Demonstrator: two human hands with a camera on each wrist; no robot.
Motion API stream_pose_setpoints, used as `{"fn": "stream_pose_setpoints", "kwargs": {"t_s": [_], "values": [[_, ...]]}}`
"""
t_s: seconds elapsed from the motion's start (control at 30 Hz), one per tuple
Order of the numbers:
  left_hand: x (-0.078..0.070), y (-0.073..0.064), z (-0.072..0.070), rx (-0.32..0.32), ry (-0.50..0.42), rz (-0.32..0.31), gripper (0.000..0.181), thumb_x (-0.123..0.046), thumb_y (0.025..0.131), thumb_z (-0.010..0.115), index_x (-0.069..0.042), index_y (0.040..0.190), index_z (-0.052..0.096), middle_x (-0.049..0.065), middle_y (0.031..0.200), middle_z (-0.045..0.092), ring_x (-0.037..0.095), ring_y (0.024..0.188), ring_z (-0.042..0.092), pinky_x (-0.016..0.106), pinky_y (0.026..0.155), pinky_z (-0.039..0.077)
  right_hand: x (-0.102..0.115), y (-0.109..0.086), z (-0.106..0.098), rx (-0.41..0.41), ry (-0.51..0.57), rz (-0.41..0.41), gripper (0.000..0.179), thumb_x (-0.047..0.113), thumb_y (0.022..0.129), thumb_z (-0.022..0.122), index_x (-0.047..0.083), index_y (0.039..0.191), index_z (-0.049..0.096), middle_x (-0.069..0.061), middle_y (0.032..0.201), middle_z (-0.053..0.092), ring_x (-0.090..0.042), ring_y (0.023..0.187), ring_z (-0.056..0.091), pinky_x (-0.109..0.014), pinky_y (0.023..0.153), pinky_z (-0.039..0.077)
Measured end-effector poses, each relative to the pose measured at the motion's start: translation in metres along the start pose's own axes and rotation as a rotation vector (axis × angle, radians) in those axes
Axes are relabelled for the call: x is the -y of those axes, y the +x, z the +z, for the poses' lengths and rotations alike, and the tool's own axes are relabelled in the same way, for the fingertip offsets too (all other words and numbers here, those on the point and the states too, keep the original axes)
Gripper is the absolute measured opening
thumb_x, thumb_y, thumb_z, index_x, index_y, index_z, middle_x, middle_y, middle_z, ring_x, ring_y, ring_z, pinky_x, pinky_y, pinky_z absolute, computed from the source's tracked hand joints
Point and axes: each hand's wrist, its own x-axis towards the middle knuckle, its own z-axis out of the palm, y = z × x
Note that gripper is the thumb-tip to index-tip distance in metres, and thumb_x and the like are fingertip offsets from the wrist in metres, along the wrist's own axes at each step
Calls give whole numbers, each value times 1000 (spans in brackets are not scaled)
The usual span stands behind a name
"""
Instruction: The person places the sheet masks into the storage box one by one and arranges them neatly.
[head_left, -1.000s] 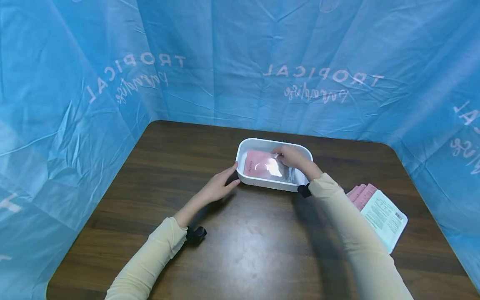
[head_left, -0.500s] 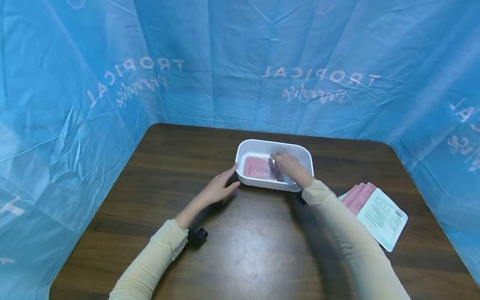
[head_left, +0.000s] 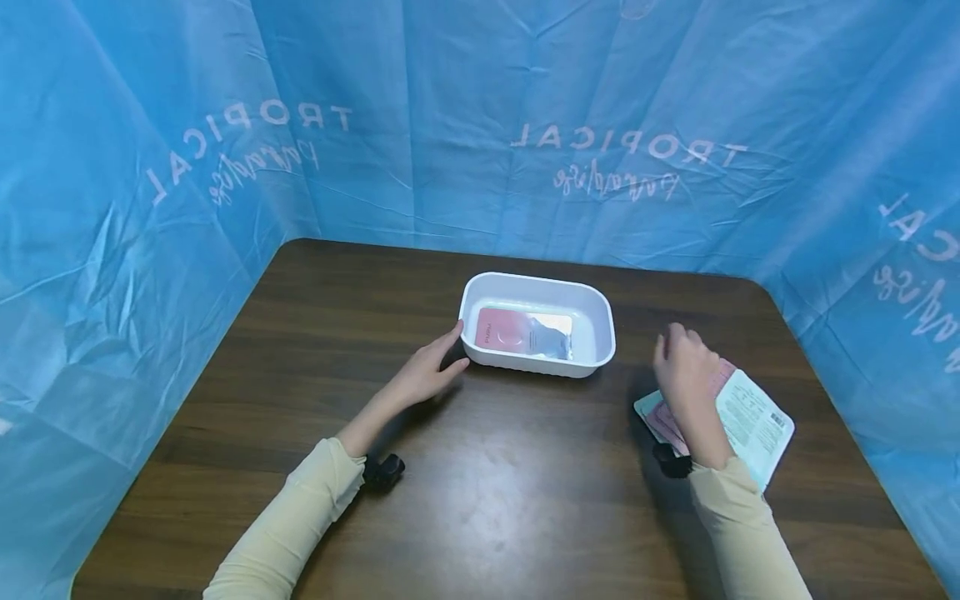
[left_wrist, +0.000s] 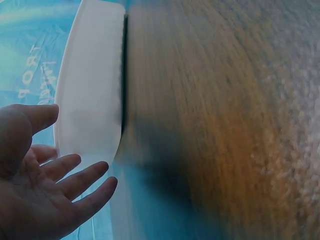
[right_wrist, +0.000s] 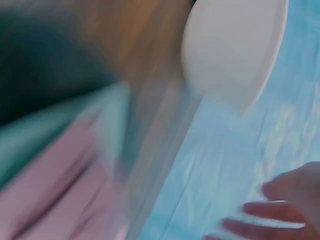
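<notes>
A white plastic bin (head_left: 538, 365) stands towards the back of the table, with a flat pink and silvery packet (head_left: 504, 328) lying in it. My left hand (head_left: 423, 373) is at the bin's left end, fingers extended and touching its wall; the left wrist view shows the same hand (left_wrist: 50, 185) with spread fingers. Over on the right, my right hand (head_left: 684, 375) is above a fanned stack of pink and mint-green packets (head_left: 753, 421), partly covering them. Nothing is seen in its loosely bent fingers (right_wrist: 285, 190), which are blurred in the right wrist view.
The dark wooden table (head_left: 495, 500) carries the bin and the stack. A blue printed sheet (head_left: 465, 125) hangs behind and at both sides of it. A black camera is strapped to each wrist, the left one (head_left: 384, 473) near the tabletop.
My right hand has left the bin and moved right, to above the stack of packets. The packet it was handling now lies in the bin. The left hand stays at the bin's end.
</notes>
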Motion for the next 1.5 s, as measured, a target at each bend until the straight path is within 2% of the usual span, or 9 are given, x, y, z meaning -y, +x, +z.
{"fn": "stream_pose_setpoints", "kwargs": {"t_s": [0.13, 0.23, 0.4, 0.73, 1.1, 1.2, 1.33, 1.4, 1.5], "values": [[0, 0, -2, -4, -3, 4, 64, -21, 97, 52, 0, 148, 19, 18, 149, 24, 34, 134, 27, 44, 107, 24, -32, -16, -12, 379, -168, 263, 44, 27, 93, 53, -16, 89, 50, -35, 82, 55, -52, 74, 54, -55, 57, 45], [-1, -1, -2, -2, -6, 3, 63, -21, 98, 52, -1, 148, 20, 18, 149, 25, 33, 134, 27, 44, 107, 24, -46, -22, -15, 639, -217, 352, 60, 38, 95, 46, -21, 97, 49, -38, 90, 53, -52, 83, 52, -54, 67, 45], [-2, -1, -2, 3, -12, 3, 62, -22, 98, 51, -1, 148, 20, 19, 148, 25, 34, 133, 27, 44, 107, 24, -54, -28, -16, 747, -222, 389, 59, 36, 93, 44, -22, 94, 50, -37, 87, 52, -52, 85, 49, -54, 71, 44], [-1, 0, -1, 9, -29, 0, 63, -20, 98, 51, 0, 148, 18, 18, 149, 23, 34, 134, 25, 44, 107, 23, -45, -48, -13, 657, -229, 304, 30, 10, 83, 59, -19, 84, 52, -32, 75, 53, -46, 69, 53, -51, 61, 49], [0, -1, -1, 10, -40, -15, 65, -21, 97, 52, -1, 149, 17, 17, 150, 22, 32, 134, 25, 43, 107, 24, -28, -63, -19, 407, -212, 186, 17, -2, 79, 63, -15, 84, 55, -34, 72, 54, -50, 64, 53, -58, 55, 47], [0, -1, -2, 13, -42, -15, 65, -21, 97, 52, -2, 149, 17, 17, 150, 22, 32, 135, 25, 43, 107, 24, -20, -65, -30, 274, -148, 100, 12, -4, 80, 62, -14, 80, 56, -31, 65, 53, -45, 55, 51, -54, 48, 45], [1, -1, -1, 12, -41, -8, 64, -21, 98, 51, -2, 149, 17, 17, 150, 22, 33, 134, 25, 44, 107, 24, -3, -56, -57, 97, -50, -97, 3, -10, 80, 62, -11, 78, 61, -21, 57, 53, -29, 42, 42, -42, 36, 38], [1, -1, -1, 10, -38, -5, 64, -21, 98, 51, -2, 149, 18, 17, 150, 23, 33, 134, 25, 44, 107, 24, 7, -47, -72, 66, -11, -178, 4, -11, 80, 63, -9, 83, 65, -20, 61, 57, -24, 41, 41, -38, 34, 36], [2, -1, 0, 8, -38, -7, 63, -21, 98, 51, -2, 148, 18, 17, 149, 23, 34, 134, 26, 44, 107, 23, 26, -28, -91, 66, 70, -260, 18, -10, 78, 68, -5, 95, 68, -25, 81, 65, -31, 48, 54, -44, 39, 43]]}}
